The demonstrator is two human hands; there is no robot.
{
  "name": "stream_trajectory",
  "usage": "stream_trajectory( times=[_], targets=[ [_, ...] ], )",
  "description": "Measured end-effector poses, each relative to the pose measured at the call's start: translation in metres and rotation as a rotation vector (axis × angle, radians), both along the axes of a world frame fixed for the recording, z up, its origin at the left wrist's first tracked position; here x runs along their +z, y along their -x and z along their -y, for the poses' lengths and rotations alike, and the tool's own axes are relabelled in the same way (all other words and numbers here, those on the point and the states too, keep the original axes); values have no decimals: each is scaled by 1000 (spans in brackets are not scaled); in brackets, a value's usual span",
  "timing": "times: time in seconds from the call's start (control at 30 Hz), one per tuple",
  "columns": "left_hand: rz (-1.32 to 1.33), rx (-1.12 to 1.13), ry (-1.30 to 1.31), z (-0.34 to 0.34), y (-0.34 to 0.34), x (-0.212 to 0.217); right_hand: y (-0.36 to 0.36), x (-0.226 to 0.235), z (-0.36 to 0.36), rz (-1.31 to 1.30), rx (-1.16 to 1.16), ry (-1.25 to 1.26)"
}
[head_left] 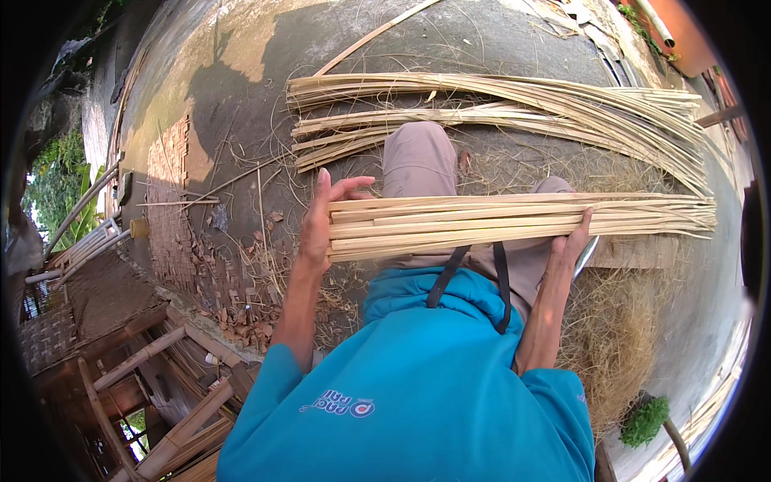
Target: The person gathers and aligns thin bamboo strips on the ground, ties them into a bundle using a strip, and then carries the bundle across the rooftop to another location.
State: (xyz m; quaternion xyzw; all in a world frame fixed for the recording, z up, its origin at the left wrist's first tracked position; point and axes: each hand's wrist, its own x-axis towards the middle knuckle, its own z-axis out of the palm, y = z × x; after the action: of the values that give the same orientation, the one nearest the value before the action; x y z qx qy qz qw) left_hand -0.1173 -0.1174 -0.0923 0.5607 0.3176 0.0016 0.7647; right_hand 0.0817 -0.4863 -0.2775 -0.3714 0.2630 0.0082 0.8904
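Observation:
A bundle of pale split bamboo strips (450, 221) lies crosswise over my lap, its left ends nearly even and its right ends fanned. My left hand (317, 221) is open, the palm against the left ends, thumb up and fingers stretched behind them. From below, my right hand (572, 235) is closed round the bundle right of its middle, thumb on the near side. A shiny curved metal edge (586, 255) shows beside the right wrist; its kind is mostly hidden.
Beyond my knees lie more bundles of long bamboo strips (498, 90) on the concrete ground. Fine shavings (614, 345) heap at the right, near a wooden block (638, 252). A torn woven mat (169, 209) and a bamboo frame (152, 353) are at the left.

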Motion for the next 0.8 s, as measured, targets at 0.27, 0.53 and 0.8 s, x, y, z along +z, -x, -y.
stream_trajectory(
  times=[0.27, 0.53, 0.8],
  targets=[
    [-41, -93, -258, 5, 21, -20, -1, -21, 25, 59, -18, -214],
    [-42, -76, -425, 17, 49, -37, 27, -2, 28, 75, 11, -145],
    [-180, -50, -357, 4, 36, -44, 28, 4, 9, 15, -11, -257]
  ],
)
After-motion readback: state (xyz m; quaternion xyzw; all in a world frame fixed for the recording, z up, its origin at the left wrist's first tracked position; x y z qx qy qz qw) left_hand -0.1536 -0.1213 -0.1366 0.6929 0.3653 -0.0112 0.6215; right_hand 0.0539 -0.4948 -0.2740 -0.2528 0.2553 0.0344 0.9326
